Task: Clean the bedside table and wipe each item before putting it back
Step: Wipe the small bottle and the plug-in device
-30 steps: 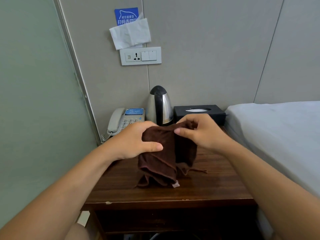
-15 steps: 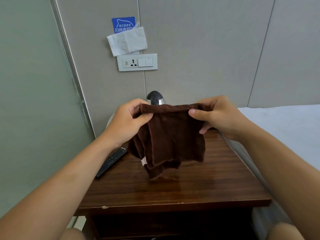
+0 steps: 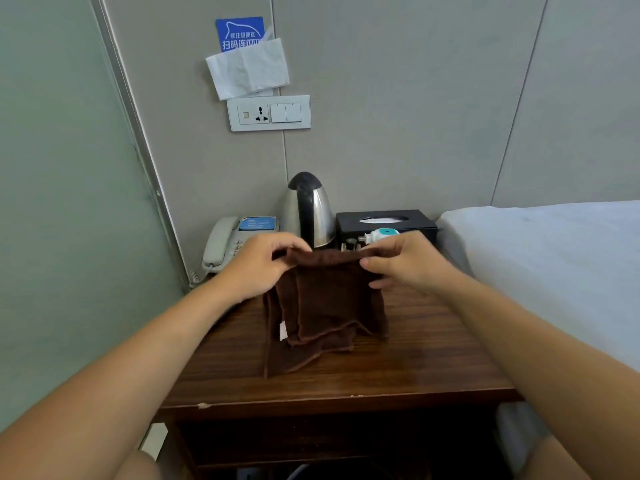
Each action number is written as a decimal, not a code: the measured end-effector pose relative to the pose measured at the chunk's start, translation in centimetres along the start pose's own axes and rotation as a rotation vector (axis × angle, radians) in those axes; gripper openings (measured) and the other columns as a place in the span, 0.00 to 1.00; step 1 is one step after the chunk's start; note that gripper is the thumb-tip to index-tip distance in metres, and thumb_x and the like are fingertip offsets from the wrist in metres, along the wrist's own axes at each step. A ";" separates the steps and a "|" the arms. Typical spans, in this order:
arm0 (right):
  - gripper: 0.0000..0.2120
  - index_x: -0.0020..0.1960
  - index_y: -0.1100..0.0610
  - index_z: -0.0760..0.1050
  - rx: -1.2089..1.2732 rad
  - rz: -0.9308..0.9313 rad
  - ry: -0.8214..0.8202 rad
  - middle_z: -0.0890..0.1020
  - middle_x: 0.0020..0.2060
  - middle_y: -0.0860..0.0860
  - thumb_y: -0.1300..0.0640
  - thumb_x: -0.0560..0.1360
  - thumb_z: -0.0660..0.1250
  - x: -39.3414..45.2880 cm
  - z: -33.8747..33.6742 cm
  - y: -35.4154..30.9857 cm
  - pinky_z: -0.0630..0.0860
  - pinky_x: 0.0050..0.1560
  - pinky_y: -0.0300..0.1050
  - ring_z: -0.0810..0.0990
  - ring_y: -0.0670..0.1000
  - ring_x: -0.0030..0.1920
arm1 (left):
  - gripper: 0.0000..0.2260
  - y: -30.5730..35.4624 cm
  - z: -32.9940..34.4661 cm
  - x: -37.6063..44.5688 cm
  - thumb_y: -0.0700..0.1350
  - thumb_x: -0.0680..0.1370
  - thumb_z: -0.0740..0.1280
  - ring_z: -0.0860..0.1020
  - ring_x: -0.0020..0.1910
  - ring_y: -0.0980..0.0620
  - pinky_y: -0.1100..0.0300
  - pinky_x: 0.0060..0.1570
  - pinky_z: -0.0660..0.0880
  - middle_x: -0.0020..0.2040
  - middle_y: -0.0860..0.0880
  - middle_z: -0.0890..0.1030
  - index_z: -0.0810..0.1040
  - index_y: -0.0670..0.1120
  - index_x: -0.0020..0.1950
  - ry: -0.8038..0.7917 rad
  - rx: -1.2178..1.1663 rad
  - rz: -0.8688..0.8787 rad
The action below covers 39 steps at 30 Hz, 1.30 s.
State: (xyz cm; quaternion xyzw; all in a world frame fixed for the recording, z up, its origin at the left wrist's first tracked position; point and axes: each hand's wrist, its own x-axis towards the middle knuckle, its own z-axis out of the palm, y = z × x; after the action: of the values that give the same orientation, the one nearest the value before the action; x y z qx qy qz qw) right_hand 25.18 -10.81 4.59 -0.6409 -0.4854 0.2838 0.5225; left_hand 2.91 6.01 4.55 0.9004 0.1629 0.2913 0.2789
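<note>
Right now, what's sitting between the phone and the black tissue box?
The steel kettle stands between the phone and the black tissue box along the table's back edge, as the head view shows.

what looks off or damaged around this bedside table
A white tissue is tucked behind the blue wifi sign above the wall socket, hiding its lower half. The bedside table has small chips in its front edge. Nothing looks spilled.

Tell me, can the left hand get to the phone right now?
Probably not at once: the left hand grips the top edge of the brown cloth, as does the right hand. The phone sits just behind it with nothing between, so letting go should free the way.
</note>
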 end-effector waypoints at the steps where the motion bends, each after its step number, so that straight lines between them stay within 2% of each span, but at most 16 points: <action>1: 0.08 0.53 0.55 0.87 -0.098 -0.039 -0.025 0.88 0.44 0.50 0.65 0.77 0.73 0.2 0.3 1.1 0.85 0.48 0.45 0.86 0.48 0.48 | 0.22 -0.8 0.4 -0.7 0.32 0.79 0.70 0.81 0.56 0.61 0.52 0.63 0.77 0.51 0.62 0.85 0.84 0.62 0.52 -0.005 0.064 -0.030; 3: 0.11 0.55 0.49 0.87 -0.316 -0.076 -0.129 0.87 0.48 0.46 0.62 0.77 0.73 0.3 0.4 2.8 0.83 0.51 0.41 0.85 0.43 0.49 | 0.24 -1.8 0.9 -2.4 0.32 0.77 0.70 0.79 0.60 0.63 0.51 0.67 0.75 0.56 0.63 0.84 0.83 0.64 0.56 -0.101 0.154 -0.064; 4: 0.13 0.56 0.47 0.86 -0.410 -0.060 -0.203 0.87 0.53 0.44 0.62 0.77 0.73 0.1 0.2 3.4 0.82 0.53 0.40 0.84 0.41 0.52 | 0.24 -2.1 1.0 -3.4 0.34 0.77 0.70 0.78 0.61 0.64 0.53 0.68 0.74 0.59 0.63 0.83 0.83 0.64 0.58 -0.214 0.213 -0.062; 6: 0.16 0.58 0.44 0.85 -0.606 -0.028 -0.387 0.81 0.65 0.43 0.61 0.76 0.71 -0.1 -0.2 4.2 0.73 0.65 0.39 0.78 0.40 0.64 | 0.22 -2.4 1.2 -5.2 0.40 0.76 0.70 0.72 0.67 0.66 0.60 0.73 0.67 0.65 0.64 0.78 0.82 0.63 0.64 -0.463 0.352 -0.079; 7: 0.16 0.60 0.44 0.85 -0.675 -0.021 -0.455 0.79 0.69 0.43 0.59 0.76 0.70 -0.3 -0.1 4.4 0.68 0.68 0.41 0.74 0.41 0.68 | 0.20 -2.5 1.3 -5.9 0.44 0.77 0.70 0.69 0.69 0.67 0.62 0.74 0.64 0.67 0.65 0.76 0.82 0.63 0.65 -0.511 0.369 -0.104; 8: 0.16 0.61 0.44 0.84 -0.707 -0.037 -0.467 0.77 0.71 0.43 0.57 0.77 0.69 -0.5 0.1 4.6 0.67 0.69 0.42 0.72 0.43 0.70 | 0.17 -2.6 1.4 -6.3 0.48 0.79 0.70 0.68 0.70 0.67 0.61 0.74 0.63 0.68 0.65 0.75 0.81 0.63 0.66 -0.478 0.339 -0.127; 10: 0.15 0.65 0.43 0.81 -0.752 -0.147 -0.332 0.75 0.73 0.44 0.51 0.79 0.68 -0.6 1.1 4.8 0.68 0.71 0.44 0.71 0.44 0.73 | 0.14 -2.7 1.9 -6.3 0.53 0.82 0.68 0.68 0.70 0.65 0.54 0.74 0.66 0.68 0.64 0.75 0.79 0.63 0.67 -0.295 0.258 -0.143; 11: 0.17 0.69 0.42 0.78 -0.777 -0.210 -0.275 0.72 0.75 0.44 0.47 0.81 0.67 -0.7 1.9 4.9 0.66 0.74 0.44 0.68 0.45 0.75 | 0.16 -2.8 2.3 -6.1 0.56 0.83 0.66 0.67 0.73 0.62 0.51 0.75 0.65 0.72 0.61 0.73 0.76 0.64 0.71 -0.262 0.267 -0.159; 13: 0.24 0.78 0.42 0.68 -0.822 -0.258 -0.288 0.65 0.80 0.44 0.42 0.82 0.64 -1.0 3.7 5.1 0.57 0.77 0.43 0.61 0.45 0.79 | 0.25 -2.6 3.0 -5.8 0.64 0.82 0.62 0.56 0.82 0.54 0.47 0.80 0.57 0.82 0.57 0.60 0.63 0.68 0.79 -0.385 0.371 -0.231; 14: 0.28 0.80 0.42 0.62 -0.850 -0.238 -0.327 0.60 0.81 0.44 0.40 0.82 0.63 -1.1 4.5 5.4 0.55 0.78 0.44 0.58 0.46 0.81 | 0.28 -2.5 3.4 -5.9 0.67 0.81 0.60 0.49 0.83 0.52 0.46 0.81 0.53 0.84 0.56 0.53 0.56 0.70 0.80 -0.484 0.436 -0.258; 16: 0.32 0.83 0.42 0.56 -0.918 -0.164 -0.387 0.56 0.83 0.46 0.38 0.82 0.62 -1.5 5.3 6.1 0.52 0.80 0.47 0.51 0.49 0.83 | 0.31 -2.2 4.1 -6.3 0.70 0.81 0.57 0.42 0.84 0.51 0.47 0.81 0.49 0.85 0.55 0.46 0.49 0.71 0.81 -0.596 0.491 -0.277; 20: 0.33 0.81 0.41 0.59 -0.944 -0.084 -0.367 0.59 0.82 0.46 0.38 0.80 0.66 -2.9 3.8 5.7 0.53 0.80 0.50 0.53 0.49 0.82 | 0.31 -0.4 5.6 -6.4 0.71 0.81 0.53 0.39 0.83 0.51 0.47 0.80 0.51 0.85 0.56 0.43 0.44 0.71 0.81 -0.630 0.512 -0.259; 24: 0.34 0.80 0.39 0.61 -0.995 0.018 -0.362 0.60 0.81 0.44 0.36 0.77 0.68 -5.0 -0.2 5.6 0.56 0.81 0.52 0.57 0.49 0.82 | 0.32 2.6 9.3 -5.7 0.72 0.81 0.50 0.39 0.84 0.46 0.45 0.81 0.50 0.85 0.52 0.41 0.41 0.68 0.82 -0.648 0.567 -0.179; 29: 0.34 0.77 0.37 0.66 -1.032 0.091 -0.300 0.64 0.79 0.41 0.34 0.74 0.71 -8.7 -6.1 6.1 0.58 0.80 0.47 0.62 0.45 0.79 | 0.33 6.2 14.3 -3.4 0.70 0.82 0.50 0.40 0.83 0.40 0.43 0.81 0.48 0.85 0.47 0.42 0.42 0.65 0.83 -0.674 0.551 -0.077; 35: 0.32 0.77 0.37 0.65 -0.994 0.083 -0.231 0.63 0.80 0.41 0.33 0.76 0.68 -12.0 -9.2 7.8 0.55 0.80 0.44 0.57 0.41 0.80 | 0.32 8.1 17.2 -2.6 0.69 0.83 0.50 0.39 0.83 0.39 0.43 0.80 0.46 0.85 0.46 0.42 0.42 0.64 0.83 -0.680 0.538 -0.039; 39: 0.32 0.79 0.40 0.63 -0.937 0.044 -0.197 0.60 0.81 0.42 0.34 0.78 0.64 -12.5 -8.5 8.4 0.55 0.81 0.46 0.54 0.44 0.81 | 0.32 8.0 16.6 -2.9 0.69 0.83 0.50 0.38 0.83 0.42 0.44 0.81 0.44 0.85 0.48 0.41 0.42 0.64 0.83 -0.665 0.506 -0.066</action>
State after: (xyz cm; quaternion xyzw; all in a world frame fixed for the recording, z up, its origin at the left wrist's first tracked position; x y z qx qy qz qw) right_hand 30.74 -25.51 -2.61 -0.7876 -0.5947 0.1048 0.1227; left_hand 11.89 -8.46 -3.11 0.9799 0.1591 -0.0737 0.0954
